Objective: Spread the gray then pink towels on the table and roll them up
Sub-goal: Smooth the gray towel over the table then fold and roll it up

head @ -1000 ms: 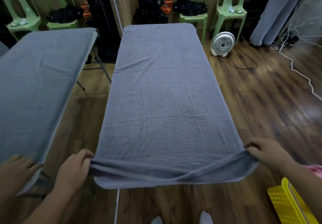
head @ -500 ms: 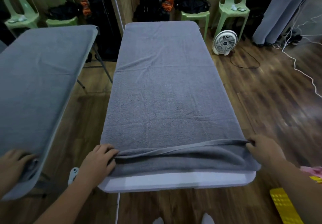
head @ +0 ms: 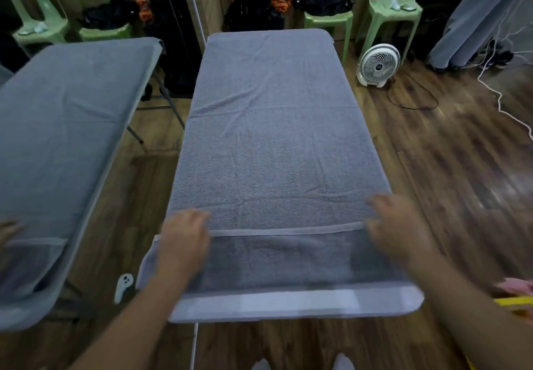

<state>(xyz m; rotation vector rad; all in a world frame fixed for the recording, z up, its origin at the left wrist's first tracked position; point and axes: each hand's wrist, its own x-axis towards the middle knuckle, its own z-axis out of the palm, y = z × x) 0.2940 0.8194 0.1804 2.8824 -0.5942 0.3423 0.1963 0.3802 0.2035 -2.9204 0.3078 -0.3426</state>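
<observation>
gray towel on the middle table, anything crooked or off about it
Slightly. The gray towel has its near end folded over, and the fold's left corner hangs off the table beside the left hand; the right side lies on it. A slanted crease crosses the far half.

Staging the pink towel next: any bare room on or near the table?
Table: only the white strip between the folded gray towel and the near edge. Floor to its right is open up to the fan. Crowded: left hand and right hand on the fold; controller in the left aisle.
</observation>
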